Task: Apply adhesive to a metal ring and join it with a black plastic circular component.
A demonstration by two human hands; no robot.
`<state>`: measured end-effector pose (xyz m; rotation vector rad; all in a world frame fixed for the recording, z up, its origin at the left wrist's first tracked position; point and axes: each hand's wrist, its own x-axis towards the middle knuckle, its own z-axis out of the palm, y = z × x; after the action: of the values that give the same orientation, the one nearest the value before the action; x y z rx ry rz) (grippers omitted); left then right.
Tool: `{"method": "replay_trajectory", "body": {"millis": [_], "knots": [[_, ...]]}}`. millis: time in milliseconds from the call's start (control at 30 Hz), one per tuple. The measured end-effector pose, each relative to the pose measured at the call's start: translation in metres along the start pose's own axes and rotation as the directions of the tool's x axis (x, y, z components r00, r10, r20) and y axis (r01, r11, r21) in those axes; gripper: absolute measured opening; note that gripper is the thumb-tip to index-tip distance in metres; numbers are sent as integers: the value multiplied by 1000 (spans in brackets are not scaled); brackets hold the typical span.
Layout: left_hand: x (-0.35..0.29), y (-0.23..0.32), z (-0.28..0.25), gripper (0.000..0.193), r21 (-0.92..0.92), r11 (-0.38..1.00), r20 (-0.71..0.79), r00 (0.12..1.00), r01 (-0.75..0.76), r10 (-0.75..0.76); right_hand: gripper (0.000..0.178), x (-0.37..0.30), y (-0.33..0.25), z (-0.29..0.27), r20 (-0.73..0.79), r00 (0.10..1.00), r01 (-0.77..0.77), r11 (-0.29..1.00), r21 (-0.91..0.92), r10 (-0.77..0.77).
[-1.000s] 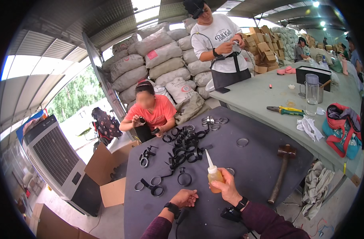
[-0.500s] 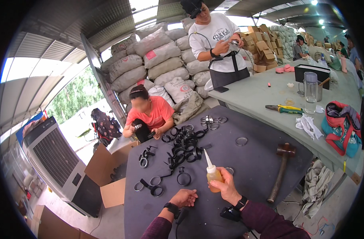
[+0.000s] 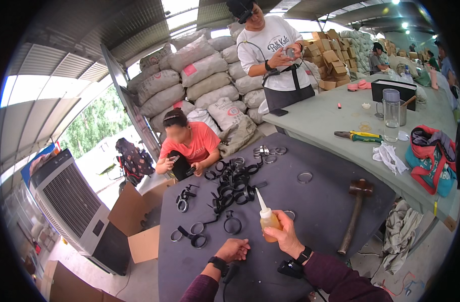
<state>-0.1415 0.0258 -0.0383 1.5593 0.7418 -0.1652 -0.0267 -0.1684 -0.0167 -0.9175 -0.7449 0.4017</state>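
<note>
Right hand: the right hand (image 3: 286, 236) closes around the lower body of a translucent amber squeeze bottle with a long white nozzle (image 3: 269, 221), tip upward.
Left hand: the left hand (image 3: 234, 249) is loosely curled, left of the bottle; cannot tell whether its palm is empty.
Bottle handling: a light, even squeeze and a raised nozzle should limit drips.
Tabletop: a flat dark-grey tabletop (image 3: 320, 221); black round clamps (image 3: 232, 225) beyond the hands, a wooden-handled hammer (image 3: 353, 216) rightward.
Room: stacked pale woven sacks (image 3: 207, 68) far ahead.
</note>
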Motion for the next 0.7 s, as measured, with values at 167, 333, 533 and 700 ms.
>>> {"method": "replay_trajectory", "body": {"millis": [167,333,533,700], "knots": [[-5,-4,2,35,29,999,-55,998,-21,22,46,2,-1,3,9,1000,0,1000,-16,0],[-12,12,15,29,6,999,-116,992,-40,40,50,11,-7,0,-16,999,28,1000,-9,-28],[-44,62,48,25,-4,873,-136,865,-487,482,56,13,-8,1,-8,999,45,998,49,-44],[-59,88,71,30,158,722,-118,713,-674,691,61,1,-15,11,35,999,-2,1000,11,1]]}}
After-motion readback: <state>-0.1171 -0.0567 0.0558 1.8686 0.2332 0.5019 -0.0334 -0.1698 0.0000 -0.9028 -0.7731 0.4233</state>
